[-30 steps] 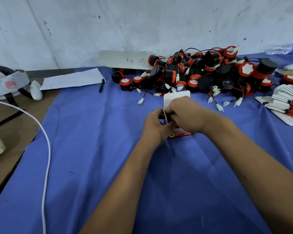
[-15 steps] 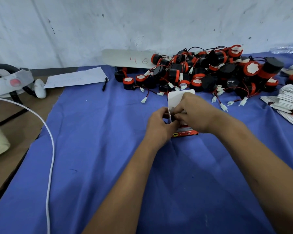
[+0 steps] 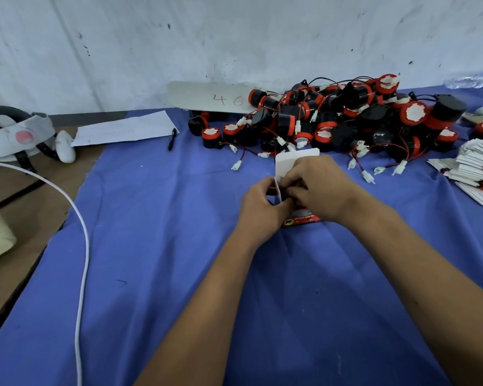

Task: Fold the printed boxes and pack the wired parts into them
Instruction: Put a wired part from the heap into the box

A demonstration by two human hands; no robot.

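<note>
A small printed box (image 3: pixel 287 162), white inside and red on its outer face, stands on the blue cloth (image 3: pixel 156 246) at mid-table. My left hand (image 3: pixel 258 201) pinches its left side flap. My right hand (image 3: pixel 318 185) curls over the box from the right, fingers gripping the flaps; most of the box is hidden under both hands. Behind it lies a heap of black-and-orange wired parts (image 3: pixel 346 121) with red-black leads and white plugs. A fanned stack of flat printed boxes (image 3: pixel 474 168) sits at the right edge.
A white board marked "46" (image 3: pixel 215 97) leans at the wall. A sheet of paper (image 3: pixel 123 129) and a black pen (image 3: pixel 173 138) lie back left. A white cable (image 3: pixel 81 246) runs down the left side. A headset (image 3: pixel 17 135) rests on the bare table.
The hands stayed on the box and kept working its flaps, with little overall shift. The view moved slightly.
</note>
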